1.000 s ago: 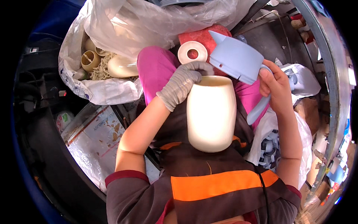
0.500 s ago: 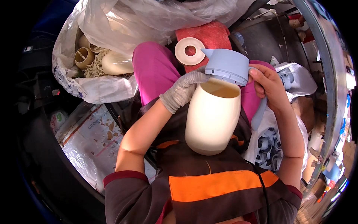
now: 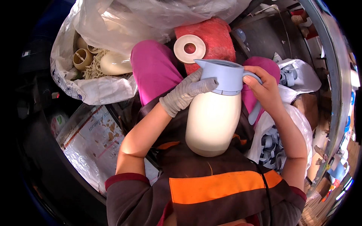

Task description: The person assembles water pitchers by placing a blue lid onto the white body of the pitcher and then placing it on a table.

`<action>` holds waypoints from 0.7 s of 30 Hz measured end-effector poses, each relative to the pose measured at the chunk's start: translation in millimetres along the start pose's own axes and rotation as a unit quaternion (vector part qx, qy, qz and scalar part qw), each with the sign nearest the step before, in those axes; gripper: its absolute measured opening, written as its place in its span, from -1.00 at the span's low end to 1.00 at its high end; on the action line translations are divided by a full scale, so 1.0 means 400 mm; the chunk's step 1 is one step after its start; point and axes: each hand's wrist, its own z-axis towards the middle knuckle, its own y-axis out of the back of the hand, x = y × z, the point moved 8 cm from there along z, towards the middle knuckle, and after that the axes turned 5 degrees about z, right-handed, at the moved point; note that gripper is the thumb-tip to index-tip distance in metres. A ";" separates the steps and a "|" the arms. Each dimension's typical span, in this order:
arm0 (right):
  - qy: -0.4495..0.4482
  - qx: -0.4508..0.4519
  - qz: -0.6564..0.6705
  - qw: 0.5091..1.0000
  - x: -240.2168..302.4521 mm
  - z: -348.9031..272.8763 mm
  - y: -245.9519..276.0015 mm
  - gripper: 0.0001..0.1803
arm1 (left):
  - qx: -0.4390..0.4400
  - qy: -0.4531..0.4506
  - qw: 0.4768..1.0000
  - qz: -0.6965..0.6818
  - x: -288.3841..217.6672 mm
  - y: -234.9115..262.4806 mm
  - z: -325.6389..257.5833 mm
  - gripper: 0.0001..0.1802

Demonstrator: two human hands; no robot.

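Note:
A cream jug body [image 3: 213, 126] stands upright in my lap against the dark apron. On its mouth sits a light blue spout collar [image 3: 226, 78], its pointed spout toward the left and a thin slotted rim at its lower edge. My left hand [image 3: 188, 90], in a grey glove, is closed round the collar's left side, thumb across its front and fingers hidden behind. At the right, my bare right hand [image 3: 266, 84] grips the collar's blue handle [image 3: 254, 113], whose lower end hangs free beside the body.
A white ring [image 3: 181, 55] lies on a red padded block [image 3: 221, 43] ahead of my knees. To the left, a white sack [image 3: 103, 92] holds cream jug bodies [image 3: 116, 64]. Plastic bags [image 3: 292, 116] of blue-grey parts sit at the right, inside a metal frame [image 3: 335, 94].
The blue collar has come down from above the jug's open mouth and now covers it. My left thumb has moved from the rim onto the collar's front.

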 end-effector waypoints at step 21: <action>0.012 -0.006 0.001 1.000 0.020 0.015 -0.054 -0.62 | -0.076 0.006 0.997 -0.016 0.051 0.055 -0.033 -0.12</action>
